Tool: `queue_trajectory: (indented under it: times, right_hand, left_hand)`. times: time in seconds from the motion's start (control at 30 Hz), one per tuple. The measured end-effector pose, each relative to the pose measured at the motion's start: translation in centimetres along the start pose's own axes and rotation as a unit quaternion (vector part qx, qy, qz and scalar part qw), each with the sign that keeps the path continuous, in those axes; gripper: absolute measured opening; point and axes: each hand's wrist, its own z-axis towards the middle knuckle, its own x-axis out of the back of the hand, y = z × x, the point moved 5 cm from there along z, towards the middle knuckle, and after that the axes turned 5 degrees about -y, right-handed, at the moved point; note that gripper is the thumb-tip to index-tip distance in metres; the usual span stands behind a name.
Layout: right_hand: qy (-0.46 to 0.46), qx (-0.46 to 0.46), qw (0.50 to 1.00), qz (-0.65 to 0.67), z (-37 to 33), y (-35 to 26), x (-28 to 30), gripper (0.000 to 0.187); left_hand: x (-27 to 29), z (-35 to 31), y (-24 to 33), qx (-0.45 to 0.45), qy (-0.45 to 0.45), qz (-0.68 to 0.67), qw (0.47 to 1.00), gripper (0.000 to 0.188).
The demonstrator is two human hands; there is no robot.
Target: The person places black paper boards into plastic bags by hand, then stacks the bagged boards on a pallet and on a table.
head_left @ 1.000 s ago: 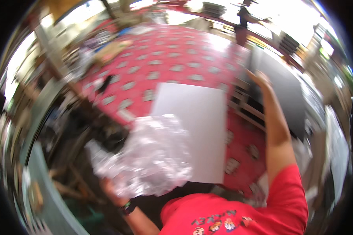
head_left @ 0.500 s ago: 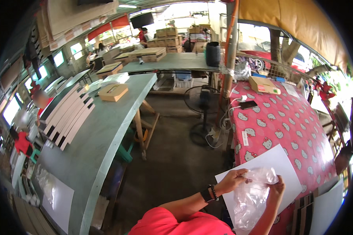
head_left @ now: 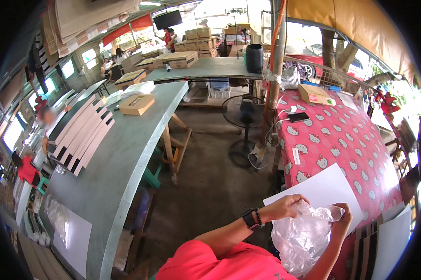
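Observation:
A clear plastic bag [head_left: 304, 238], crinkled and shiny, hangs between my two hands above the right-hand table. My left hand [head_left: 286, 208], with a dark watch and a beaded bracelet at its wrist, pinches the bag's upper left edge. At the upper right edge my right hand [head_left: 343, 214] grips the same bag, fingers closed. Behind and partly under the bag lies a large white sheet [head_left: 334, 186] on the pink patterned tablecloth [head_left: 360, 154].
A phone [head_left: 298, 117] and a cardboard box [head_left: 316, 94] lie farther up the pink table. Across the aisle, the grey-green table [head_left: 126, 154] bears long board strips [head_left: 82, 135], a flat carton [head_left: 136, 104] and another plastic bag [head_left: 56, 217]. A standing fan [head_left: 244, 116] occupies the aisle's far end.
The bag's folded upper part has been spread wider between my hands. Both hands have shifted slightly right, and the right hand has risen a little.

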Motion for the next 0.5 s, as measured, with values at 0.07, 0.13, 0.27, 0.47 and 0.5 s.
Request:
queue_trajectory:
  times: [0.07, 0.13, 0.27, 0.47, 0.5]
  right_hand:
    - [-0.011, 0.051, 0.993, -0.103, -1.1, -1.1, 0.0, 0.008]
    - [-0.002, 0.061, 0.972, -0.228, -1.9, -0.8, 1.6, 0.007]
    - [0.075, -0.034, 0.982, -0.173, -2.1, -1.1, 3.3, 0.010]
    - [0.127, -0.064, 0.989, -0.050, -4.0, -0.8, 6.4, 0.015]
    - [0.135, -0.079, 0.987, -0.044, -4.4, -0.4, 7.2, 0.016]
  left_hand:
    - [-1.8, 1.5, -0.1, -0.007, 0.024, 0.018, 1.000, 0.031]
    - [-3.0, 3.1, -1.4, 0.079, 0.027, -0.040, 0.996, 0.035]
    - [-2.1, 4.8, -1.3, 0.184, 0.067, 0.001, 0.981, 0.024]
    - [-5.1, 6.1, -1.7, 0.235, 0.108, -0.087, 0.962, 0.026]
    - [-5.8, 6.4, -2.1, 0.238, 0.101, -0.091, 0.962, 0.027]
